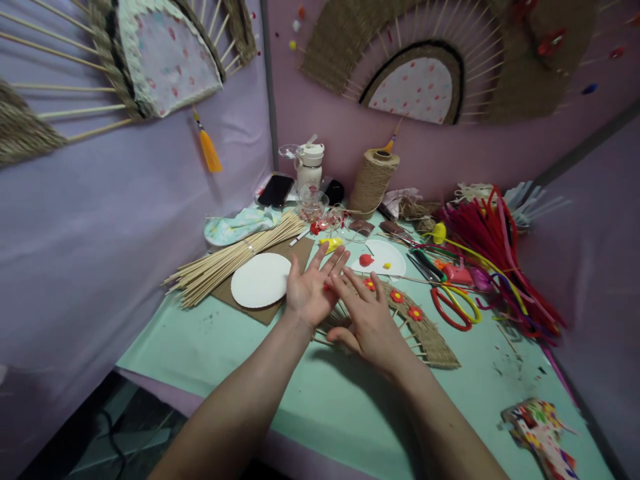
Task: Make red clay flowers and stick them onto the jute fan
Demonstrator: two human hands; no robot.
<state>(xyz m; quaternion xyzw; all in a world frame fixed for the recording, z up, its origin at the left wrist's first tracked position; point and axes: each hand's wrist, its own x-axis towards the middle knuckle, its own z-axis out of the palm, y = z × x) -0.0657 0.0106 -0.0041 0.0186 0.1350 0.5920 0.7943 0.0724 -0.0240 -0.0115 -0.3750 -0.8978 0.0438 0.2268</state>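
Observation:
My left hand is turned palm up with its fingers spread. A small red bit, perhaps clay, shows on the palm by the fingertips of my right hand. That right hand is palm down, its fingers stretched out and thumb apart. Beneath both hands lies a woven twine fan with thin stick ribs, partly hidden; red flowers with yellow centres sit along its band. Just beyond, a white paper piece carries a red lump and a small yellow lump.
At left, a white oval disc and a bundle of thin sticks rest on brown cardboard. Scissors and red pipe cleaners lie at right. A twine spool and white bottle stand behind.

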